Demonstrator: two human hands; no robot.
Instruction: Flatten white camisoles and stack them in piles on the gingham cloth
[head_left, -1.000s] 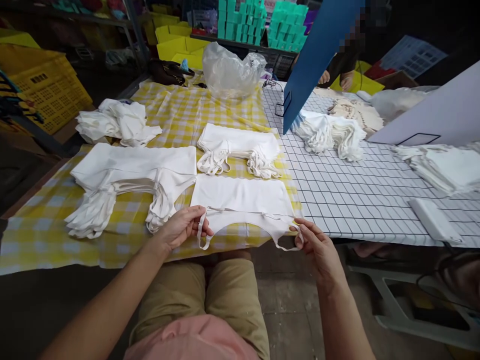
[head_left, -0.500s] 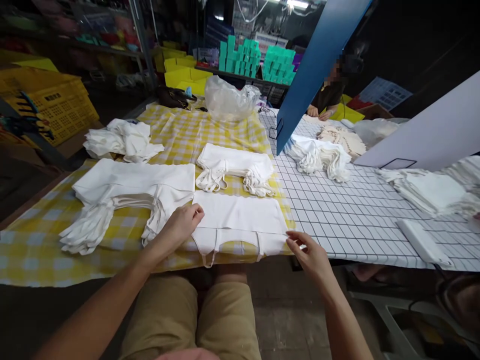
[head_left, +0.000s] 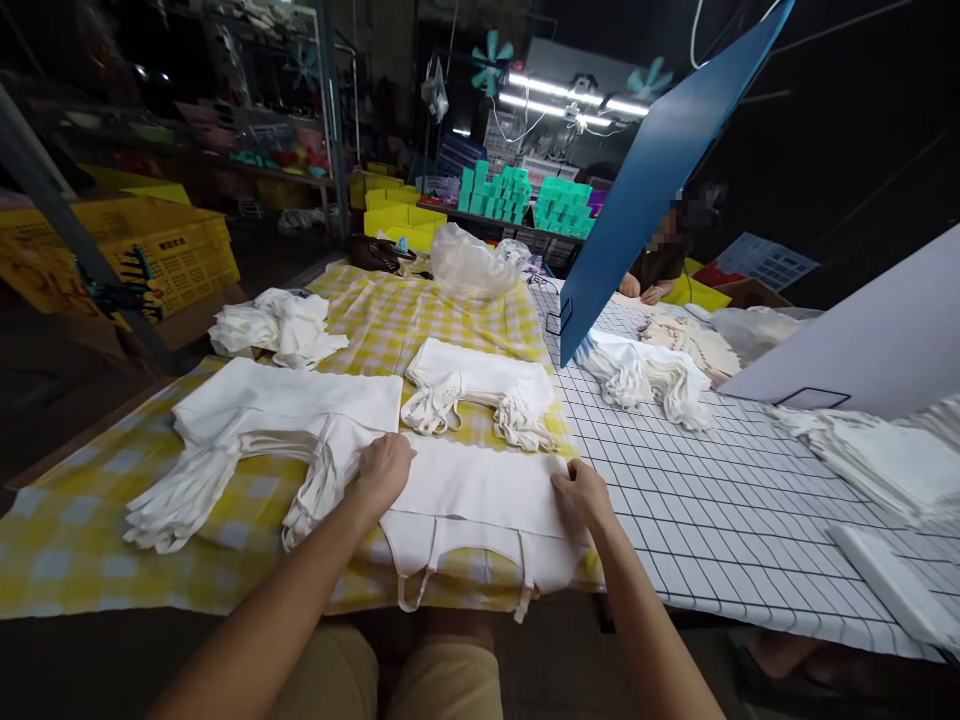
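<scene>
1. Left hand (head_left: pixel 384 468) and right hand (head_left: pixel 579 494) press flat, fingers seemingly together, on the top (head_left: pixel 480 500) at the table's near edge.
2. A stack (head_left: pixel 285 420) touches its left; a folded pile (head_left: pixel 480 385) lies behind.
3. A blue board (head_left: pixel 645 190) stands right.

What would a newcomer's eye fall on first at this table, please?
Probably the two hands, left hand and right hand, pressed flat on a white garment at the near edge of the yellow checked cloth. Next, the tall blue board standing to the right, with another person behind it.
</scene>
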